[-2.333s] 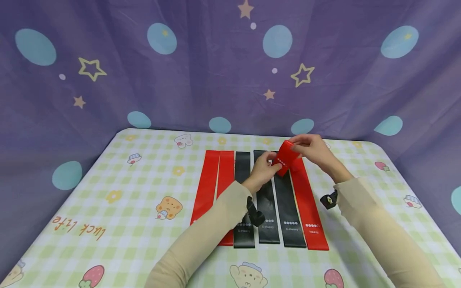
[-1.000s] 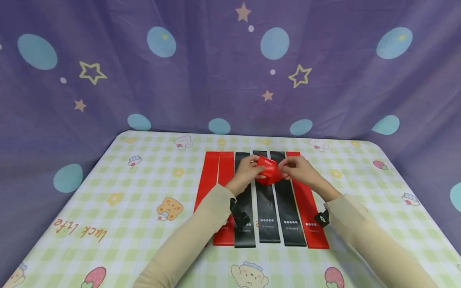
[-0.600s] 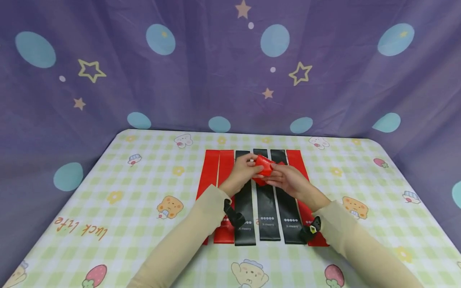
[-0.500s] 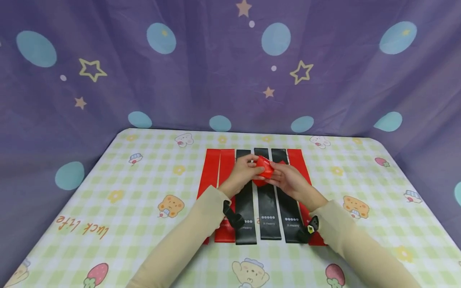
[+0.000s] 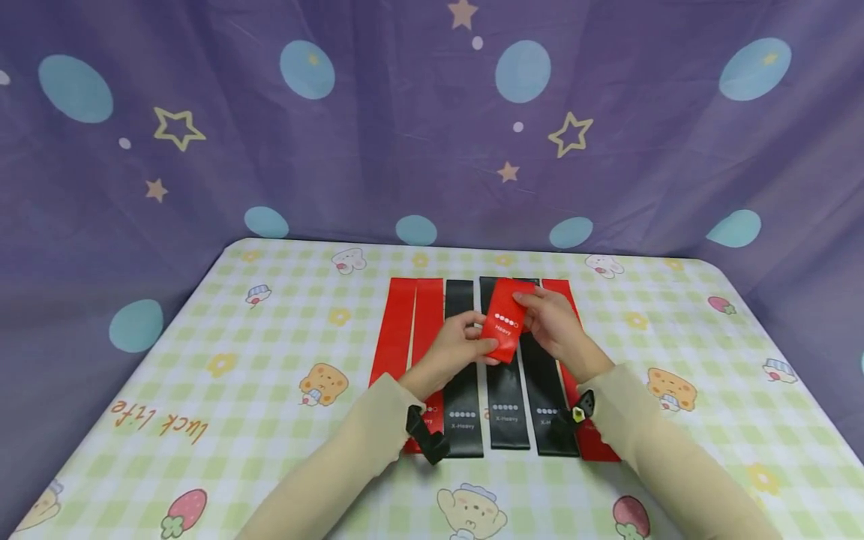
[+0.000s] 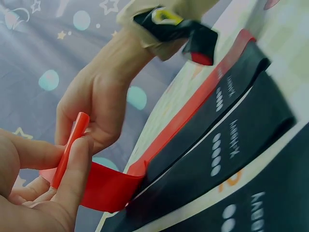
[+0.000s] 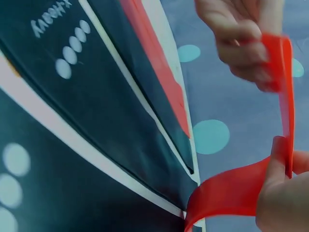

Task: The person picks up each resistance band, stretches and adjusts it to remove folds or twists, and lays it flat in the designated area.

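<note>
Both hands hold a red resistance band [image 5: 508,301] marked "Heavy" above the row of bands. The left hand [image 5: 454,349] pinches its lower end between thumb and fingers. At the upper right, the right hand [image 5: 559,330] grips the band with its thumb across the front. Seen from the left wrist, the folded end stands edge-on between the fingertips, and a loop of the band [image 6: 108,191] hangs behind. In the right wrist view the band [image 7: 227,193] curves down from the right hand [image 7: 285,203] and stretches up to the left hand [image 7: 244,48].
Beneath the hands lie flat bands side by side: two red bands at left, including the outer one [image 5: 393,322], three black "X-Heavy" bands, among them the left one [image 5: 462,382], and a red band [image 5: 599,444] at right. A checked tablecloth [image 5: 270,480] covers the table; a purple curtain [image 5: 405,150] stands behind.
The band was bunched and turned between the fingers; now it is stretched flat with its "Heavy" print facing up. The right hand moved left and both hands came slightly nearer.
</note>
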Demonstrator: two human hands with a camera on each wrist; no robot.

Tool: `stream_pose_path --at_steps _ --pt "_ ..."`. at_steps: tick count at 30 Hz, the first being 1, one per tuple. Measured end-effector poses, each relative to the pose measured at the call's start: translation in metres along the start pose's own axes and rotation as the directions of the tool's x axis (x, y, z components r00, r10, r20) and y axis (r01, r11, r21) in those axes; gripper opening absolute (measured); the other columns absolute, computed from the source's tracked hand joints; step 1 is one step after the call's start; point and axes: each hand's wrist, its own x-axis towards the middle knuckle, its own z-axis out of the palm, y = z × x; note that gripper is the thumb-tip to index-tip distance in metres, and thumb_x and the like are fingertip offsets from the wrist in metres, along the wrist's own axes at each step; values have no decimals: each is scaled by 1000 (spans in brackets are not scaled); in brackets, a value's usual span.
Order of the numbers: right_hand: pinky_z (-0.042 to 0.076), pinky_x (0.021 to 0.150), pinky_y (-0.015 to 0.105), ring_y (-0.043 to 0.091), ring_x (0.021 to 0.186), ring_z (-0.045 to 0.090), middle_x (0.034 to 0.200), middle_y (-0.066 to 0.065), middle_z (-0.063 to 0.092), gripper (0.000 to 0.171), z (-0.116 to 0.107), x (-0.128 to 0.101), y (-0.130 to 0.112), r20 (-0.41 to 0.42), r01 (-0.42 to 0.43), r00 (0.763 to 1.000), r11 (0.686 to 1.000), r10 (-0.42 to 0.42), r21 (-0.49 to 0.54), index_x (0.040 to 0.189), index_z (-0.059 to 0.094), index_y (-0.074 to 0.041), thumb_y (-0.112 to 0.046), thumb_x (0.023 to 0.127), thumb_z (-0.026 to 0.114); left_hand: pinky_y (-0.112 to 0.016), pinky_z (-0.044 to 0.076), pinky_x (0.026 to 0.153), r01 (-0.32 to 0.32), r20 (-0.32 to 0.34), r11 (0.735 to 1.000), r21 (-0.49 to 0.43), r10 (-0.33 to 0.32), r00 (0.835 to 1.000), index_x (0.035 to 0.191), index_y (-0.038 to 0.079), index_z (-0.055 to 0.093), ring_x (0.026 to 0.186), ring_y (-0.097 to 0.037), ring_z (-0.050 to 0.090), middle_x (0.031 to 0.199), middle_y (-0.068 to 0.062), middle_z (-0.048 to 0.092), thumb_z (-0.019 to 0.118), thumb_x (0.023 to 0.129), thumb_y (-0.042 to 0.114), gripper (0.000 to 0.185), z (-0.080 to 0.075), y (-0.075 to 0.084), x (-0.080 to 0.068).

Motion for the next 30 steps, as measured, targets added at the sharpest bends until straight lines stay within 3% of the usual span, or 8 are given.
stream_pose_path --at_steps 7,20,25,30 --pt "54 69 16 7 69 60 77 -7 65 4 -3 0 -15 -63 -13 998 1000 15 27 93 57 -8 -8 94 53 -35 57 81 -2 3 998 70 2 1000 120 2 52 79 -22 70 108 -17 68 65 88 9 35 6 -5 -16" --pt "53 60 18 9 58 59 62 -3 61 32 -20 14 -33 -109 2 994 999 3 50 65 63 -9 0 93 51 -37 58 76 8 59 999 36 -10 998 115 -1 52 79 -25 71 106 -19 68 64 88 4 30 16 -15 -36" --pt "52 59 18 9 58 59 63 -3 60 28 -29 18 -39 -120 -15 993 999 19 36 69 61 -8 -1 93 51 -35 58 76 39 73 998 49 -43 996 114 1 52 74 -22 70 103 -16 69 66 88 6 30 17 -18 -42" --pt "55 60 19 8 61 63 68 -3 64 18 -37 20 -41 -120 -48 992 999 51 24 76 60 -7 -2 93 54 -34 58 74 29 78 999 35 -31 996 112 -1 52 74 -21 70 103 -18 69 65 88 5 28 18 -22 -47"
